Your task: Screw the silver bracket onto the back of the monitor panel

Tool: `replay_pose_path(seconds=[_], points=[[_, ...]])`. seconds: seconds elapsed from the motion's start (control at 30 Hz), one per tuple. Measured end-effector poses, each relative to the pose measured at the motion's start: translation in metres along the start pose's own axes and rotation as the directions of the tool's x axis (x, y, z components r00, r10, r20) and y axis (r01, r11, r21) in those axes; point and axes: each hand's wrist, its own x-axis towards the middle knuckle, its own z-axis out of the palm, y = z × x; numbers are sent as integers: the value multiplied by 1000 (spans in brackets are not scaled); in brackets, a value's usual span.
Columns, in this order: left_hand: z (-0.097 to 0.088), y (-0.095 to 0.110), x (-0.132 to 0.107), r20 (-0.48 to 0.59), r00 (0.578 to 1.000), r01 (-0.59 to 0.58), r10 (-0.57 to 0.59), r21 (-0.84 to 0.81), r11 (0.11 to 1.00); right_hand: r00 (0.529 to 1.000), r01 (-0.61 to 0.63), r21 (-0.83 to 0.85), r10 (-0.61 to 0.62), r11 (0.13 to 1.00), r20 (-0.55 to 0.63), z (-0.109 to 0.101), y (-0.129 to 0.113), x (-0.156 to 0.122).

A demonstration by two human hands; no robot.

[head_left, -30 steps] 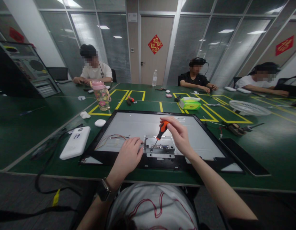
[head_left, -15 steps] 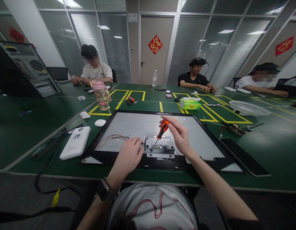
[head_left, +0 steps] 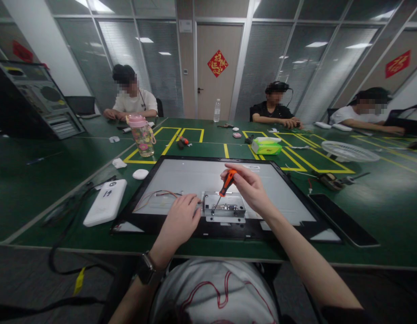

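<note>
Right hand: fingertips pinched round the orange-and-black handle of a small screwdriver, shaft tilted down-left, tip on the left part of the metal bracket. Tip contact point too small to resolve; can't tell which screw, if any.

Left hand: fingers curled loosely, tips resting on the panel just beside the bracket's left edge, holding nothing. Palm side hidden. Dark watch on that wrist.

Bracket: bare silver sheet metal, rectangular, connector ports along its near face, details blurred. It sits low-centre on the back of a flat monitor panel, grey matte metal sheet with black bezel, lying face down. Thin coloured wires loop across the panel left of the bracket; their ends hidden by the left hand.

Panel lies on a green table marked with yellow tape rectangles. Left of panel: white rounded-rectangle plastic device, black cable running off the table edge. Right: dark flat slab, a round white fan grille. Further back: pink-lidded clear bottle, green tissue pack, water bottle.

Open PC case far left, partly cut off. Three other people seated at the far side, hands on the table. Room: glass partitions with blinds, wooden door with a red diamond decoration, ceiling panel lights reflected.
</note>
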Motion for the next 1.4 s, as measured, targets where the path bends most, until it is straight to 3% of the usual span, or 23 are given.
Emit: replay_pose_path(seconds=[0.4,0.5,0.7,0.87,0.97,1.07,1.13,1.27,1.4], points=[[-1,1,1,20,1000,3,-3,3,1000,999,34,56,-33,998,-22,2,0,2],[-1,0,1,21,1000,6,-6,2,1000,1000,-9,33,9,999,-6,2,-2,2],[-1,0,1,7,1000,-1,1,-4,1000,998,21,-8,-20,1000,67,4,-10,1],[-1,0,1,4,1000,4,-4,2,1000,998,40,-186,-32,982,44,4,-11,1],[0,-1,0,-1,1000,4,-4,-12,1000,988,111,-394,-144,912,-57,3,-10,1],[1,-3,0,-8,1000,-7,7,-23,1000,962,187,-548,-266,815,-67,2,-10,1],[1,-3,0,-5,1000,-5,5,-21,1000,966,205,-538,-257,817,-22,1,-11,0],[0,-1,1,-3,1000,0,0,-14,1000,987,160,-375,-143,913,73,3,-12,-1],[-1,-1,1,0,1000,-4,4,-20,1000,981,159,-477,-193,864,-22,5,-10,-1]])
